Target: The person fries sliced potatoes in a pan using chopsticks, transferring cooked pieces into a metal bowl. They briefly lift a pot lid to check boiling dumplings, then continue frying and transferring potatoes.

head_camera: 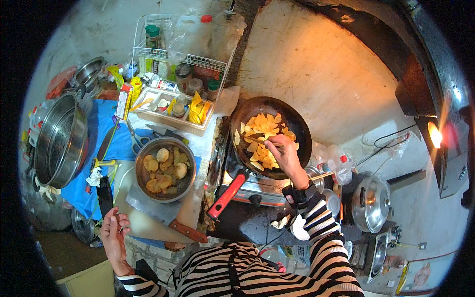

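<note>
My right hand [285, 154] grips wooden chopsticks [256, 140], whose tips reach among the food in a dark wok [298, 130]. Sliced potatoes [261, 124], yellow-orange, lie across the middle of the wok. Its red handle [228, 195] points down and left, towards my body. The wok rests on a gas stove [256, 198]. My left hand [115, 232] is raised near the left counter with loosely curled fingers and nothing in it. To its right, a steel bowl [139, 174] holds whole and partly cut potatoes [165, 182] and what look like peelings.
A knife with a wooden handle [189, 231] lies at the counter's front edge. Scissors [137, 139] and another knife [163, 130] lie behind the bowl. A steamer pot [61, 141] stands far left, a seasoning tray [156, 115] behind. A lidded pot [371, 204] is at right.
</note>
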Demonstrator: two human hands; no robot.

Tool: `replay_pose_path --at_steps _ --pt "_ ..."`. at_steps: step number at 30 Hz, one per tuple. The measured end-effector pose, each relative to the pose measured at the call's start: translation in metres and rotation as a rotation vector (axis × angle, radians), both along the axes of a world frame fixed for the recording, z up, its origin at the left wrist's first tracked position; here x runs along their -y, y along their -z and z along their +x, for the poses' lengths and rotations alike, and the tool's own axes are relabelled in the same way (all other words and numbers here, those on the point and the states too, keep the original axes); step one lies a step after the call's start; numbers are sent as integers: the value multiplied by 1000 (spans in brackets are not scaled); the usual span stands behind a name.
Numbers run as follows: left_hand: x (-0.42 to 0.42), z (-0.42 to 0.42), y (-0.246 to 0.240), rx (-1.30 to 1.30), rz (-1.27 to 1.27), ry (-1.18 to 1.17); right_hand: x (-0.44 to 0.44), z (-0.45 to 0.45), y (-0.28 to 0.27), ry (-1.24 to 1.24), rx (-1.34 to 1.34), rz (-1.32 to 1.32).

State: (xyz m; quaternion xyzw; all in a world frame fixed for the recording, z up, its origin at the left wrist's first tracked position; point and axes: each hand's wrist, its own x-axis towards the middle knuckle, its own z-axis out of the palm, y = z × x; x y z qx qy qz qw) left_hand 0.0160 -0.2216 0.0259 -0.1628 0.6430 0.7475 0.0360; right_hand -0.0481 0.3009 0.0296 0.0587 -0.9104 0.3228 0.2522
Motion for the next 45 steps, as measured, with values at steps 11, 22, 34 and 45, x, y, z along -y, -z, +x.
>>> replay_pose_path --at_steps 11,22,34,45 --pt "6 3 2 -19 1 -6 -17 15 -11 48 66 -266" --pt "3 4 0 -9 4 8 -9 5 -4 -217 71 278" --pt "20 17 7 -1 0 -39 0 27 -32 -13 -71 -44" --pt "18 11 6 0 -21 -63 95 56 -74 -182 -3 -224"
